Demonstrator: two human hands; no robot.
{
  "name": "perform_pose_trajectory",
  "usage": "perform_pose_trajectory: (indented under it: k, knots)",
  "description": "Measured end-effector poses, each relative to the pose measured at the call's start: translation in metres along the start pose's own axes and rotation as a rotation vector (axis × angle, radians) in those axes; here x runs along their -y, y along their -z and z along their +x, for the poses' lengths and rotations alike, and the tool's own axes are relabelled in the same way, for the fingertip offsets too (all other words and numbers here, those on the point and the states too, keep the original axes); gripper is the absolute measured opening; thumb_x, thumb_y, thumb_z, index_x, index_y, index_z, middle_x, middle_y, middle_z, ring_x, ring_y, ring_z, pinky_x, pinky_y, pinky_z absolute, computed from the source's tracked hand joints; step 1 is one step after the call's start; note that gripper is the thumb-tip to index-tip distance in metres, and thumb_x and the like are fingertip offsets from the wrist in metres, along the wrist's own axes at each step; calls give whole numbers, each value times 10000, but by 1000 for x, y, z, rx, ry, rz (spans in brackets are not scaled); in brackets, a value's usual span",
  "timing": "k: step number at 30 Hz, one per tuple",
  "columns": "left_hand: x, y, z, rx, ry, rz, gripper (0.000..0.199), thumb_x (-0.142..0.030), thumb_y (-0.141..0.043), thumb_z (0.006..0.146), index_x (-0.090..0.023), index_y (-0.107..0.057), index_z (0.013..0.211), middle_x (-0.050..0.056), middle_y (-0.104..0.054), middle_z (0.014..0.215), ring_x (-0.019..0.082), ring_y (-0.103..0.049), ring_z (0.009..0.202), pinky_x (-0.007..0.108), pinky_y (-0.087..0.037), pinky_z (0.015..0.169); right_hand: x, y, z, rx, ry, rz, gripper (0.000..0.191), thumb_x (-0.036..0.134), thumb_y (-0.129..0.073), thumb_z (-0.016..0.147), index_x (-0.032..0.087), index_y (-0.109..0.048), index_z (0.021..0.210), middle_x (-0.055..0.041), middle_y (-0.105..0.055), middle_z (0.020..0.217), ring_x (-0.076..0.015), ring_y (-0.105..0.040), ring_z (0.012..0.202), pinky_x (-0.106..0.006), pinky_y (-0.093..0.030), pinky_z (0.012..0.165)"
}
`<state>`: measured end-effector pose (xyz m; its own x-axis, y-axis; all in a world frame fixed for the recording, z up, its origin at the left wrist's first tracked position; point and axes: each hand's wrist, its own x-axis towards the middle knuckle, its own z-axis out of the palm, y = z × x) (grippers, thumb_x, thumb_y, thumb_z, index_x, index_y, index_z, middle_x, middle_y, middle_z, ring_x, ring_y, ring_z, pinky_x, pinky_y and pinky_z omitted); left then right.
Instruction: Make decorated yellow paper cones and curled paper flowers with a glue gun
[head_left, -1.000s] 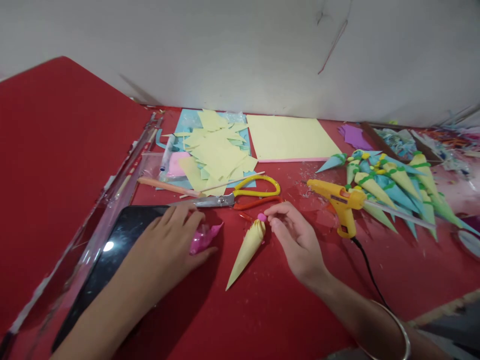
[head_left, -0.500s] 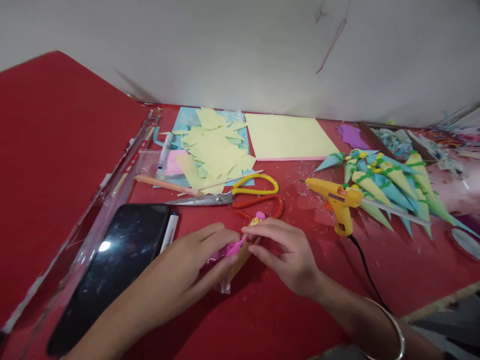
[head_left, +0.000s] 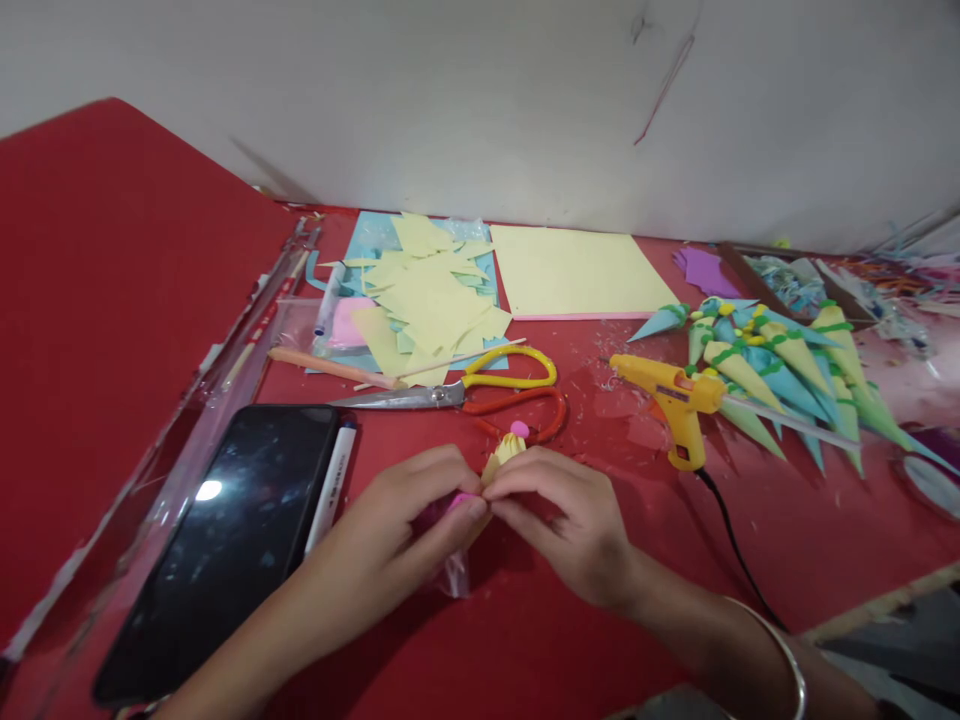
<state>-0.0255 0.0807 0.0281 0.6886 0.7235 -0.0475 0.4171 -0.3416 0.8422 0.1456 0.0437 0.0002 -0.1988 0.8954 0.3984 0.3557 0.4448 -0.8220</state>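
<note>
In my left hand (head_left: 409, 525), closed, is a lump of pink modelling clay (head_left: 461, 499) in a clear plastic wrapper (head_left: 454, 574). The thumb and fingers of my right hand (head_left: 566, 515) are pinched at the clay's edge, their tips against the left fingertips. What lies between the right fingertips is mostly hidden. Just behind the hands is a yellow paper cone (head_left: 511, 446), partly covered by them, with a pink clay ball (head_left: 520, 429) at its far end. Scissors (head_left: 450, 396) with yellow and red handles lie beyond.
A yellow glue gun (head_left: 671, 400) lies right of the hands, its cord running toward me. Behind it are piled decorated paper cones (head_left: 780, 360). Yellow paper pieces (head_left: 435, 295) and a yellow sheet (head_left: 581, 272) lie at the back. A phone (head_left: 225, 550) and marker (head_left: 331, 485) are left.
The right fingertips have come in against the left ones; the pink strand stretched between the hands is no longer visible. The plastic wrapper has shifted slightly right.
</note>
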Motion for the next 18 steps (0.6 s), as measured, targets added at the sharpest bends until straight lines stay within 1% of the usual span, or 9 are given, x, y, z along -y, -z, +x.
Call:
perform_pose_trajectory:
  k: [1, 3, 6, 8, 10, 11, 13, 16, 18]
  knots:
    - [0, 1, 0, -14, -13, -4, 277, -270, -384, 873, -182, -504, 640, -19, -529, 647, 104, -518, 605, 198, -401, 569, -1, 1, 0, -22, -26, 5, 83, 176, -535, 826, 200, -612, 809, -22, -644, 765, -129, -607, 730, -259, -507, 680]
    - [4, 4, -1, -72, -27, 53, 300, -253, -346, 881, -184, -485, 624, -20, -520, 623, 101, -505, 575, 203, -395, 556, -4, 2, 2, -146, -119, 50, 70, 176, -529, 825, 202, -584, 792, -12, -625, 749, -121, -595, 707, -253, -506, 663]
    - [15, 5, 0, -212, 23, 364, 286, -257, -339, 871, -189, -517, 657, 10, -557, 669, 148, -526, 636, 252, -402, 584, -9, 2, 6, -360, -272, 216, 49, 173, -519, 823, 204, -543, 795, 5, -628, 712, -100, -602, 637, -229, -520, 605]
    - [23, 2, 2, -283, 55, 651, 217, -254, -385, 844, -189, -591, 831, 63, -611, 853, 226, -550, 815, 326, -418, 682, -9, 1, 8, -359, -331, 330, 39, 180, -518, 822, 202, -548, 833, 2, -660, 720, -101, -628, 625, -232, -542, 596]
    - [25, -5, 4, -354, 38, 843, 282, -255, -405, 840, -174, -571, 1054, 121, -589, 1059, 292, -519, 960, 393, -404, 748, -8, 0, 8, -283, -363, 407, 61, 200, -524, 818, 195, -576, 849, -10, -685, 725, -114, -653, 616, -250, -562, 585]
    - [24, -9, 4, -370, 12, 888, 316, -267, -411, 843, -170, -549, 1111, 133, -578, 1092, 302, -513, 971, 405, -400, 752, -7, -1, 7, -243, -379, 436, 68, 214, -531, 814, 189, -591, 837, -13, -690, 709, -121, -660, 599, -254, -568, 566]
    - [19, -20, 5, -358, -35, 913, 314, -306, -431, 844, -178, -557, 1101, 125, -610, 1007, 286, -540, 896, 391, -405, 717, -6, -1, 6, -191, -417, 486, 79, 241, -556, 796, 179, -597, 768, -3, -680, 635, -123, -654, 524, -239, -561, 495]
    - [11, -35, 7, -224, -56, 850, 334, -426, -515, 796, -181, -580, 1012, 79, -629, 819, 253, -568, 761, 385, -421, 703, -4, 0, 4, -206, -464, 507, 119, 258, -610, 751, 180, -558, 679, 31, -640, 535, -99, -607, 413, -191, -511, 393]
    - [9, -44, 8, -154, -28, 781, 453, -453, -562, 762, -175, -515, 1117, 75, -629, 856, 248, -585, 751, 384, -441, 703, -4, 1, 4, -235, -466, 481, 114, 242, -633, 730, 183, -553, 672, 38, -635, 533, -88, -595, 409, -185, -504, 397]
